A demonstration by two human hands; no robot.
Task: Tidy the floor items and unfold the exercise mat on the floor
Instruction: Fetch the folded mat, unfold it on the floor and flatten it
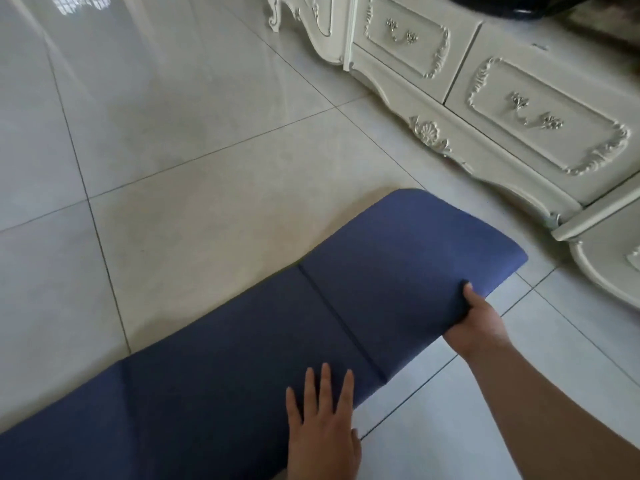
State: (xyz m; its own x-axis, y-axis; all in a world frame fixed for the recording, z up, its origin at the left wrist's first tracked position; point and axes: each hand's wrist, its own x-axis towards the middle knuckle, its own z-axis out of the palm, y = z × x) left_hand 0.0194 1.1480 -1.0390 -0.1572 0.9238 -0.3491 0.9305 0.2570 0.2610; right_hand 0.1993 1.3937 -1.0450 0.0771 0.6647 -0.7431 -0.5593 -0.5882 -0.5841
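Note:
A dark blue folding exercise mat [242,368] lies stretched across the tiled floor from the lower left to the right, with a fold crease showing near its right end. My left hand [322,424] presses flat on the mat near its front edge, fingers straight. My right hand [479,323] grips the front edge of the mat's last panel, thumb on top and fingers hidden underneath. That last panel [408,258] sits slightly raised at the gripped edge.
A cream carved cabinet [519,109] with ornate drawers stands along the right, close to the mat's far end. Another cream furniture piece [609,258] sits at the right edge. Glossy grey floor tiles [156,133] spread out to the left and behind the mat.

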